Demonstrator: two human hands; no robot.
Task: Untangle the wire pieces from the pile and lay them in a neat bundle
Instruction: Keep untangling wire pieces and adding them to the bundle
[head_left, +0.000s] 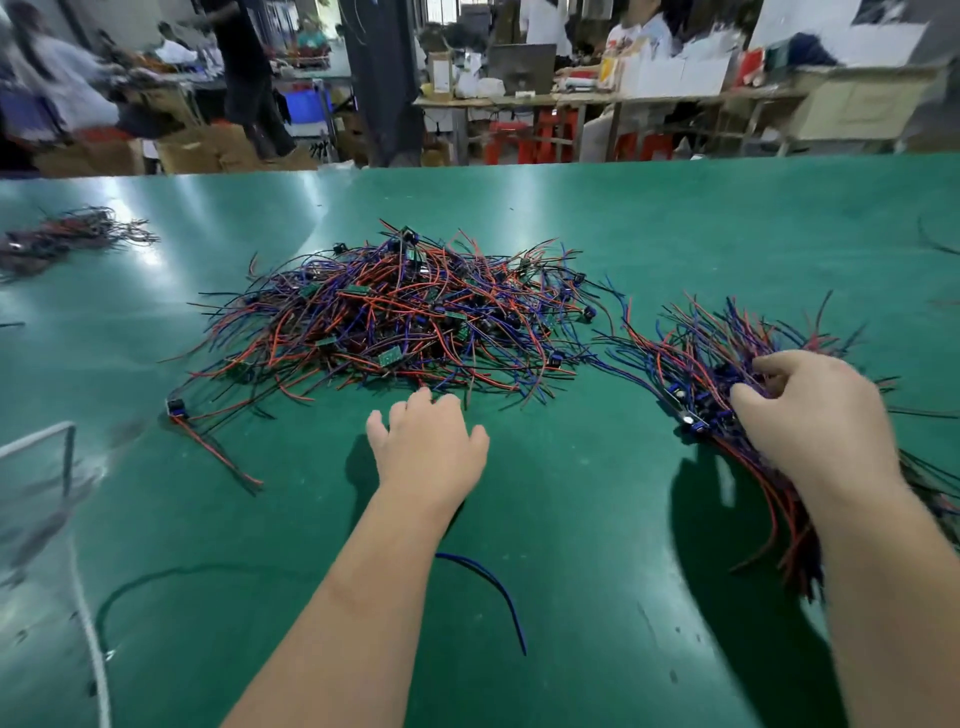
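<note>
- The pile (395, 312) of tangled wire pieces sits mid-worktop (571, 519), within reach of both arms.
- The right hand (815, 415) curls its grip over the bundle (701, 353) just right of the pile, probably to keep the sorted wires aligned.
- The left hand (428, 441) hovers at the pile's near edge, its grip loose and empty, seemingly free to draw out another piece.
- A loose blue wire (493, 577) lies apart, nearer the person.

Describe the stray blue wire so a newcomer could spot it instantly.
Start at the green table, then the tangled pile at its centre. Follow the left hand back along its forearm: the blue wire curves alone beside it, a single strand apart from pile and bundle.
</note>
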